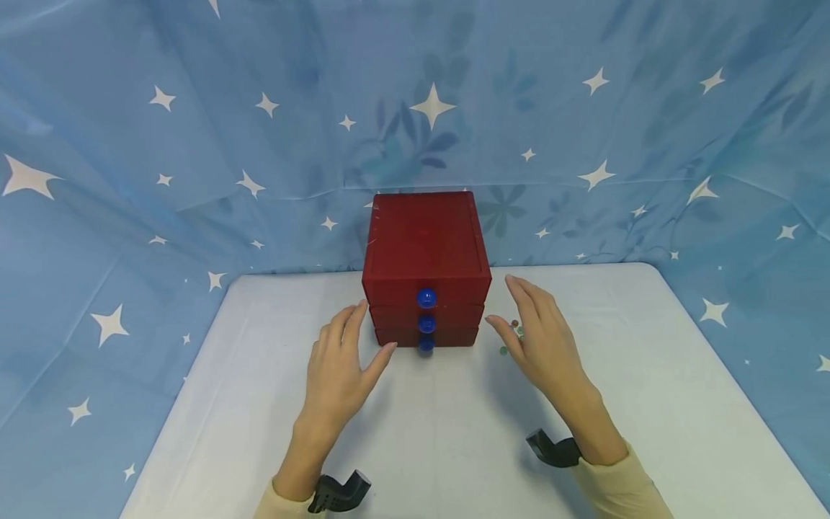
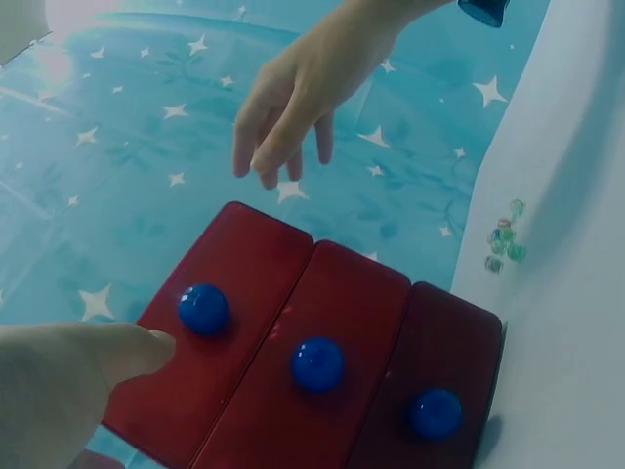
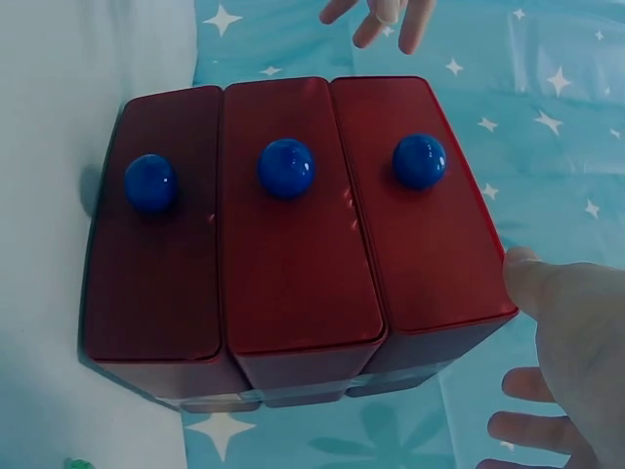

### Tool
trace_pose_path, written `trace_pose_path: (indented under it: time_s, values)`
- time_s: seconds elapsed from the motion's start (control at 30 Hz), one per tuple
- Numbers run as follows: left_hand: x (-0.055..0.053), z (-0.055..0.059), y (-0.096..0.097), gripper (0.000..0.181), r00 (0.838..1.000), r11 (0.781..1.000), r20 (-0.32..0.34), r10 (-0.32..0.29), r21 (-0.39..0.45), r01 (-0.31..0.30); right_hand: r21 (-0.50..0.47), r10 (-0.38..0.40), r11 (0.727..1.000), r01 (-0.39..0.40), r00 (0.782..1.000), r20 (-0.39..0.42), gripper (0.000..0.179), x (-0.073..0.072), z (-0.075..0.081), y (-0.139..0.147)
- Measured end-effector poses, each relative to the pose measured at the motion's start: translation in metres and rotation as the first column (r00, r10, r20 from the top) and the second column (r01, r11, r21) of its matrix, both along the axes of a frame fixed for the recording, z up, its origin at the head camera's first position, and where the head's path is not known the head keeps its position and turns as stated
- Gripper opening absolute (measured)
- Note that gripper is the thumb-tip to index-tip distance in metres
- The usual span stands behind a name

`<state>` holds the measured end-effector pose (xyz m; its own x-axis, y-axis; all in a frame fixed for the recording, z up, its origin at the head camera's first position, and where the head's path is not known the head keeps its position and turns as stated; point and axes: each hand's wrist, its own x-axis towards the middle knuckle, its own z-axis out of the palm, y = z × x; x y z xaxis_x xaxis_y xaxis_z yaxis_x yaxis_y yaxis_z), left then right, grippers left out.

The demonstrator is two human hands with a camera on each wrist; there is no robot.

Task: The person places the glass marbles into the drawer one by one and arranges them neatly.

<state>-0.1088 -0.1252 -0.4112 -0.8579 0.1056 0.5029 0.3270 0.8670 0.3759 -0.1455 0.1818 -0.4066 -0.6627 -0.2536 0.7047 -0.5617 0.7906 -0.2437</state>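
A red cabinet of 3 stacked drawers [image 1: 424,238] stands at the back of the white table, each front carrying a round blue knob [image 1: 426,298]. All the drawers look closed. My left hand [image 1: 337,375] hovers off the cabinet's front left corner, fingers extended and thumb spread. On the other side, my right hand [image 1: 545,346] is raised in a similar pose off the front right corner. Neither hand holds anything. Several small glass marbles [image 2: 506,234] lie on the table right of the cabinet, partly hidden by my right hand in the head view.
The white table [image 1: 648,375] extends to both sides and in front of the cabinet. Right behind it hangs a blue cloth [image 1: 292,144] with pale stars. A black wrist device [image 1: 340,491] is strapped on each forearm.
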Motion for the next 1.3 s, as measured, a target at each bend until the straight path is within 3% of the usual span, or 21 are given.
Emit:
trace_pose_path:
  time_s: [0.37, 0.8, 1.13, 1.3]
  values:
    - [-0.007, 0.002, 0.012, 0.062, 0.991, 0.995, -0.115, -0.073, 0.054, 0.079, -0.026, 0.013, 1.0, -0.014, 1.0, -0.022, 0.054, -0.009, 0.005, -0.006]
    - [-0.015, 0.002, 0.027, 0.046, 0.98, 0.982, -0.148, -0.13, 0.117, 0.148, -0.037, 0.06, 0.997, -0.063, 0.995, -0.074, 0.037, -0.021, 0.013, -0.01]
    - [-0.027, 0.001, 0.038, 0.038, 0.959, 0.951, -0.201, -0.199, 0.198, 0.239, -0.071, 0.085, 0.993, -0.094, 0.99, -0.114, 0.021, -0.03, 0.019, -0.012]
    - [-0.032, 0.0, 0.046, 0.034, 0.949, 0.932, -0.226, -0.22, 0.239, 0.273, -0.096, 0.091, 0.991, -0.098, 0.993, -0.079, 0.019, -0.032, 0.02, -0.011]
